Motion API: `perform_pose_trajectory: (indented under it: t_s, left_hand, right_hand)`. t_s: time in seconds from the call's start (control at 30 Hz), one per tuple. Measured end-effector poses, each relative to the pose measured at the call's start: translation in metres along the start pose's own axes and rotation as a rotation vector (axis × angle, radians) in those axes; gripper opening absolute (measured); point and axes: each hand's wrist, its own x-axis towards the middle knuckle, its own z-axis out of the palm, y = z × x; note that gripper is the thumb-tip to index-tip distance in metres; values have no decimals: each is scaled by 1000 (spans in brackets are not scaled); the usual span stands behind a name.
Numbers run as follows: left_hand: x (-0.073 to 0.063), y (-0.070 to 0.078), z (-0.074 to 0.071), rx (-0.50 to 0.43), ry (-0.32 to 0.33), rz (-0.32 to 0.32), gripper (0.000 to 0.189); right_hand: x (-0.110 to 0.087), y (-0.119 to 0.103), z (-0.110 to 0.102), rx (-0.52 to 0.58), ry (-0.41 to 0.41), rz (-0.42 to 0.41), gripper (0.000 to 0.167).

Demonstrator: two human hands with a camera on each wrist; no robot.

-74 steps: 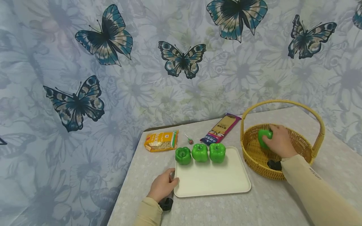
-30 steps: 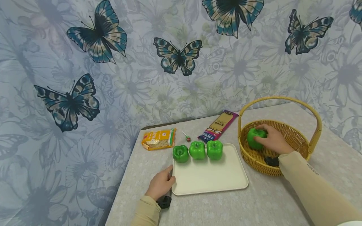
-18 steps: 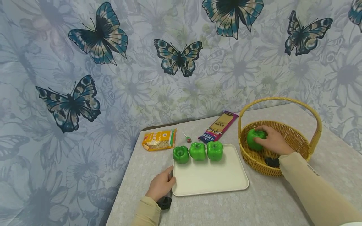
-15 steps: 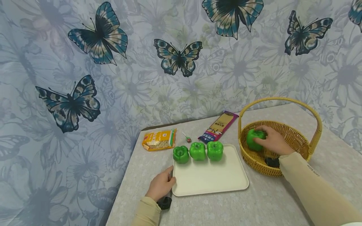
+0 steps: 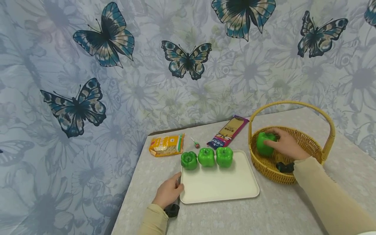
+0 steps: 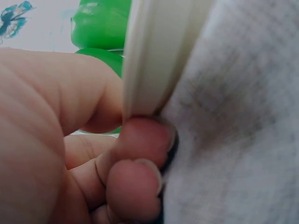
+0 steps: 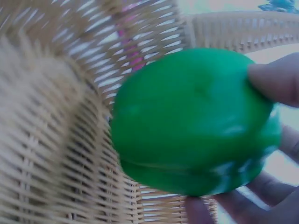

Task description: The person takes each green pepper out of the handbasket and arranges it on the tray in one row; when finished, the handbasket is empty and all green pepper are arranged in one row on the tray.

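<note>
In the head view my right hand (image 5: 286,143) is inside the wicker basket (image 5: 271,173), gripping a green bell pepper (image 5: 264,145). The right wrist view shows thumb and fingers around that pepper (image 7: 191,121), close to the woven wall (image 7: 93,158). My left hand (image 5: 168,192) holds the left edge of the cream tray (image 5: 218,186). Up close in the left wrist view, the thumb and curled fingers (image 6: 142,140) meet at the tray's rim (image 6: 154,56). Three green bell peppers, a left one (image 5: 189,160), a middle one (image 5: 206,157) and a right one (image 5: 224,157), stand along the tray's back edge.
Behind the tray lie an orange food packet (image 5: 166,145), a lollipop (image 5: 196,145) and a purple noodle packet (image 5: 228,132). The basket's tall handle (image 5: 290,102) arches over the right hand. A butterfly-patterned cloth (image 5: 141,81) hangs behind the table.
Since the earliest frame, my right hand has shifted the gripped bell pepper leftward within the basket, and the pepper has turned a little. My left hand stays at the tray's edge.
</note>
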Motion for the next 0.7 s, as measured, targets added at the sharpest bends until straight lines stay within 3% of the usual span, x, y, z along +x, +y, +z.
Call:
perform_pose_trajectory:
  t_s: [0.2, 0.33, 0.5, 0.7]
  left_hand:
    - [-1, 3, -1, -6, 6, 9, 60]
    - [-2, 3, -2, 6, 8, 3, 60]
    - [-2, 3, -2, 14, 9, -2, 60]
    - [-2, 4, -1, 1, -5, 1, 61]
  right_hand:
    - [-8, -20, -14, 32, 14, -20, 63]
    - [-14, -34, -14, 95, 11, -83, 55]
    - [-17, -50, -1, 170, -37, -210, 45]
    - [-13, -60, 23, 108, -49, -275, 44]
